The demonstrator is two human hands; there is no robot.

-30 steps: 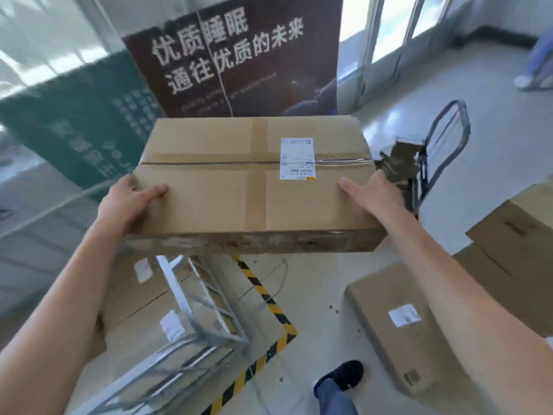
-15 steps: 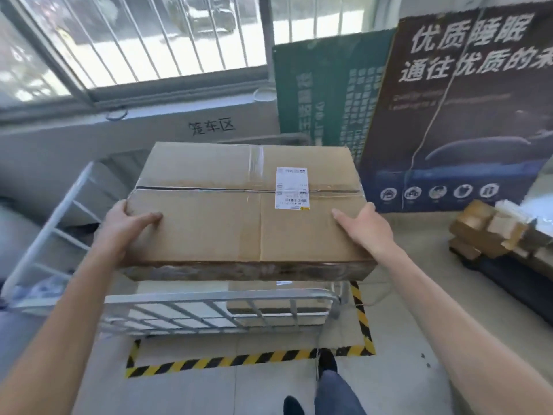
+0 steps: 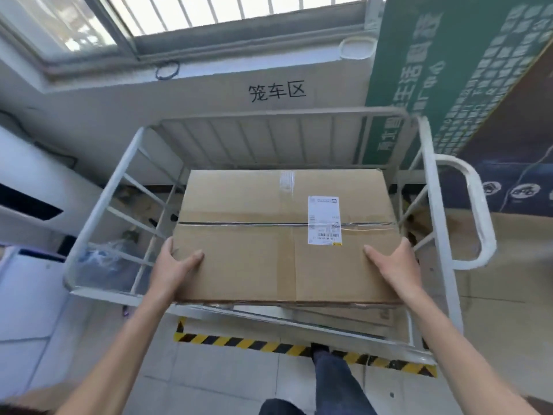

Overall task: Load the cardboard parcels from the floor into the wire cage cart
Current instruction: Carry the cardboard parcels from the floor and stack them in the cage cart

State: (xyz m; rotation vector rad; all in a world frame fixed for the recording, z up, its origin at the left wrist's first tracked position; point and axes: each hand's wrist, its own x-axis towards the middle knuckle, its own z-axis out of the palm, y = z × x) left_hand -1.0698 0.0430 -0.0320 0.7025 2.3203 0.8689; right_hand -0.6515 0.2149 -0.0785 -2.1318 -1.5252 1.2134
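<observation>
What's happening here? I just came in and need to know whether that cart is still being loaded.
Loading is under way. A person holds a large taped cardboard parcel by its near corners, left hand and right hand gripping either side. The parcel is over the open top of the wire cage cart, not yet let go. At least one other cardboard box already lies in the cart beneath it. The cart stands behind a yellow-and-black floor stripe.

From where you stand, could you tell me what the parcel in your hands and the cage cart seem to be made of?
The parcel looks like plain brown corrugated cardboard, matte, with clear glossy tape along its seam and a white paper label. The cage cart appears to be metal tubing and bars painted pale grey-white; the paint looks dull and scuffed.
</observation>
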